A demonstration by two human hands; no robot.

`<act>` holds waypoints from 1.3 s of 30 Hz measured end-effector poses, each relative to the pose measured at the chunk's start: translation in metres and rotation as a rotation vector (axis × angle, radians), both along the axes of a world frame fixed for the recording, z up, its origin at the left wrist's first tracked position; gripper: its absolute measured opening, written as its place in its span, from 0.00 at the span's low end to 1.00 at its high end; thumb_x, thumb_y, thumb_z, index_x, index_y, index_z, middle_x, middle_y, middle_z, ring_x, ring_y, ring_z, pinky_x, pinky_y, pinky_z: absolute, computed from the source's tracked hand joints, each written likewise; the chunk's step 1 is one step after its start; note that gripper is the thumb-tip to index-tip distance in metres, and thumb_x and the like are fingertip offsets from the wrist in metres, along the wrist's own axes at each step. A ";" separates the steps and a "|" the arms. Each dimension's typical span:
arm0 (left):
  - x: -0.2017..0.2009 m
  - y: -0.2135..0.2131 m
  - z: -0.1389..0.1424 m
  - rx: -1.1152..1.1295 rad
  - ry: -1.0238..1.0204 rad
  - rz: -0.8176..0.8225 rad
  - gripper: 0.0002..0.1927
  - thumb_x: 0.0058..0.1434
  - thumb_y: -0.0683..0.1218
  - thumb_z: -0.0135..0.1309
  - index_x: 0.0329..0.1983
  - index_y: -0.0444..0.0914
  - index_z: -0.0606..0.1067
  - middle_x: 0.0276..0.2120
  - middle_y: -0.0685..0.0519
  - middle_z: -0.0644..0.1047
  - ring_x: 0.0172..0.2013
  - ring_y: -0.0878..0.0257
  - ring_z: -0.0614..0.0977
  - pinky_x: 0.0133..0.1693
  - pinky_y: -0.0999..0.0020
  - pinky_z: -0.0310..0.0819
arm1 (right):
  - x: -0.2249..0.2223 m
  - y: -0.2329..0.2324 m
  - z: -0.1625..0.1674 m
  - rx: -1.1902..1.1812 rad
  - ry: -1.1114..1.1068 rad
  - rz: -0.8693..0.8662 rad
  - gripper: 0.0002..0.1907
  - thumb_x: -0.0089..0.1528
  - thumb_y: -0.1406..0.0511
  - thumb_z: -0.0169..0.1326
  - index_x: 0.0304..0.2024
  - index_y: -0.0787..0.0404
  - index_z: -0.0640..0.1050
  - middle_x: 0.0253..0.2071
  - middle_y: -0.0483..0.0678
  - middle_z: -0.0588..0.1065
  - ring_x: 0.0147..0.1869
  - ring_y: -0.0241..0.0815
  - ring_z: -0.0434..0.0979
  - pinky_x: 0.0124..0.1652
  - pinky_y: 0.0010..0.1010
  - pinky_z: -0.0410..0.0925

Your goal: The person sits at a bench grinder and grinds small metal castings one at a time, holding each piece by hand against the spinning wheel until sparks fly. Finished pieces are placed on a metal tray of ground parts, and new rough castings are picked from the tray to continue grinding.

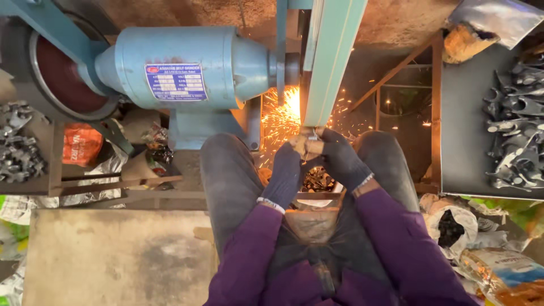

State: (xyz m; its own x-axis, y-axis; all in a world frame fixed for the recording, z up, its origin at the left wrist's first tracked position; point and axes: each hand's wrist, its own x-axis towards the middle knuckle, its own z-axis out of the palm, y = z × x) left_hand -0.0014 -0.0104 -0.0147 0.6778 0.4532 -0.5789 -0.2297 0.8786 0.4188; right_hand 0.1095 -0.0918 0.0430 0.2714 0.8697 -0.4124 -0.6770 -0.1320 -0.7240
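Metal tray (459, 130) (right side) carries dark cast parts (515, 124).

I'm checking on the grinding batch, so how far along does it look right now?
Done, probably: dark metal pieces piled on the tray at right. In hand: left hand and right hand, both gloved, press a small piece to the belt, sparks flying. Left, maybe: another pile on the far left; which pile is finished is unclear.

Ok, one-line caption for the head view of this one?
Both gloved hands, left hand and right hand, press a small metal part against a belt grinder, throwing sparks.
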 end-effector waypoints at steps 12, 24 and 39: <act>-0.026 -0.010 0.000 0.463 0.015 -0.185 0.12 0.70 0.48 0.55 0.43 0.33 0.77 0.34 0.51 0.79 0.33 0.64 0.79 0.35 0.68 0.75 | -0.030 -0.040 0.018 -0.198 -0.849 -0.002 0.39 0.53 0.73 0.68 0.66 0.61 0.68 0.51 0.46 0.74 0.48 0.34 0.72 0.46 0.29 0.71; -0.018 -0.003 0.010 0.068 -0.208 -0.276 0.21 0.75 0.55 0.39 0.55 0.34 0.72 0.51 0.44 0.79 0.44 0.53 0.82 0.47 0.54 0.81 | -0.014 -0.013 -0.006 0.116 0.001 -0.078 0.21 0.64 0.66 0.60 0.58 0.66 0.73 0.37 0.41 0.72 0.29 0.25 0.65 0.27 0.16 0.58; -0.004 0.006 0.001 0.763 0.112 -0.157 0.10 0.69 0.43 0.59 0.43 0.29 0.78 0.34 0.49 0.80 0.33 0.65 0.79 0.36 0.68 0.75 | -0.021 -0.018 0.005 -0.039 -0.414 -0.199 0.19 0.62 0.69 0.56 0.55 0.68 0.73 0.43 0.45 0.78 0.47 0.34 0.78 0.48 0.27 0.72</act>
